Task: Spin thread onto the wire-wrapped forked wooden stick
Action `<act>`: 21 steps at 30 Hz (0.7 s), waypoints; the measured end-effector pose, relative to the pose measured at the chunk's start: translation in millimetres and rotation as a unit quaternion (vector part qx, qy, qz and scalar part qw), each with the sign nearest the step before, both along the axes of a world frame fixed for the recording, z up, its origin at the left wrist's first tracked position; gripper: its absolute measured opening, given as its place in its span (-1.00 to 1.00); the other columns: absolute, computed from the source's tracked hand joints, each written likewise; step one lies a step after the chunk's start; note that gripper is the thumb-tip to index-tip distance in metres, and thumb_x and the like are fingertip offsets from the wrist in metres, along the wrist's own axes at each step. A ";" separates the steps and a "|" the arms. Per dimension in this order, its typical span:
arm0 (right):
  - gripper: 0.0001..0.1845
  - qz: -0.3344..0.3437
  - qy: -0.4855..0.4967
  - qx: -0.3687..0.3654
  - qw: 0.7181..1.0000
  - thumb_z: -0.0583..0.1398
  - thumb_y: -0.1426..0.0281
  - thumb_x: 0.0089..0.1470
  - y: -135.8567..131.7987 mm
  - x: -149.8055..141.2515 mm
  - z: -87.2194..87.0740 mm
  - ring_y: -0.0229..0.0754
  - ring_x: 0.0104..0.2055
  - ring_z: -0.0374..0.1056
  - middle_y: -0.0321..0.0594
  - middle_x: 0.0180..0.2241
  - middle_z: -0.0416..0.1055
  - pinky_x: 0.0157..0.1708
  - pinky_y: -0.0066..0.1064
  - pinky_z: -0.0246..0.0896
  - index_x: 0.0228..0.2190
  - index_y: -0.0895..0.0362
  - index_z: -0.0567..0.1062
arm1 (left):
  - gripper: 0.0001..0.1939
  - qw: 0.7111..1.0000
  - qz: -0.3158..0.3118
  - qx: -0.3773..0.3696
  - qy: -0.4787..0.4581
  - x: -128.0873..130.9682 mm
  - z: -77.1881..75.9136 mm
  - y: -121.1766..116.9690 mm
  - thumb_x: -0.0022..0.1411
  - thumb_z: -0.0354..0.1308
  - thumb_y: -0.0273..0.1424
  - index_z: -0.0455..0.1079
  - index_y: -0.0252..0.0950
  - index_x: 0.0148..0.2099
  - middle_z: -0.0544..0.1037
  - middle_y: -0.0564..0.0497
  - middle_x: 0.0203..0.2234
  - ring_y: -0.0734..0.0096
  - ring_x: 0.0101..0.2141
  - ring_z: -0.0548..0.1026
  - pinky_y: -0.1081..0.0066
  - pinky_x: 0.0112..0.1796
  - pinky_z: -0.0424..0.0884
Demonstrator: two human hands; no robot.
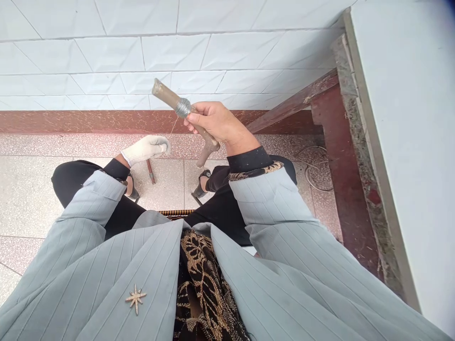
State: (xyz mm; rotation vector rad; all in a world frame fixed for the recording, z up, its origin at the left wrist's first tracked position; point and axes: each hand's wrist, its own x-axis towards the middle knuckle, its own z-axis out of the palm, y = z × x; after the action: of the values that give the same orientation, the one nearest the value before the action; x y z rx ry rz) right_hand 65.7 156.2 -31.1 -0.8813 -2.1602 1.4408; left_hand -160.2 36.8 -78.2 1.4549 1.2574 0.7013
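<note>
Tilted brown stick point(167, 96), apparently metal wire point(183, 108) wound.

White tiled wall point(174, 52) meets a speckled, pale tiled floor point(163, 180).

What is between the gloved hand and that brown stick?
A thin strand runs from the gloved left hand up toward the grey coil on the brown stick, as the head view shows.

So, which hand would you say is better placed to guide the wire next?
Probably the left hand: gloved, it appears to hold the wire running off the coil, while the right hand is busy gripping the stick.
</note>
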 end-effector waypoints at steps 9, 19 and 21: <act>-0.92 0.071 -0.310 0.225 0.921 0.30 0.40 0.19 3.0 -14.1 -21.5 -0.02 -0.23 0.37 -0.05 -0.31 0.51 -0.19 -0.20 0.18 -0.33 0.16 0.58 | -0.83 0.994 -0.020 0.051 0.099 -5.2 21.2 -5.1 0.26 0.17 -0.34 0.51 -0.33 -0.31 0.46 0.07 -0.50 0.51 -0.47 0.32 0.42 -0.35 0.31; -0.90 0.364 -0.265 0.101 0.887 0.28 0.38 0.15 -18.3 -20.1 -9.4 -0.27 -0.46 0.11 -0.42 -0.57 0.23 -0.35 -0.31 -0.05 -0.41 0.11 0.54 | -0.79 0.985 0.025 0.083 0.149 -15.3 15.0 0.7 0.21 0.14 -0.35 0.57 -0.34 -0.23 0.59 0.00 -0.35 0.39 -0.30 0.49 0.30 -0.12 0.44; -0.91 0.371 -0.243 0.088 0.892 0.27 0.36 0.14 -18.5 -19.1 -7.2 -0.27 -0.44 0.14 -0.42 -0.55 0.26 -0.34 -0.33 -0.03 -0.38 0.11 0.55 | -0.81 0.987 0.031 0.080 0.137 -16.7 12.0 3.1 0.21 0.16 -0.37 0.57 -0.34 -0.23 0.59 0.00 -0.36 0.40 -0.31 0.48 0.31 -0.14 0.44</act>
State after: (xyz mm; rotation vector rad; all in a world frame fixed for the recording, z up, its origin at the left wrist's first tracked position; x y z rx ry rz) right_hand 46.6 137.6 -38.3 -0.3624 -3.1864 1.3776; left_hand -176.9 40.0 -66.2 1.6944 1.4882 0.6722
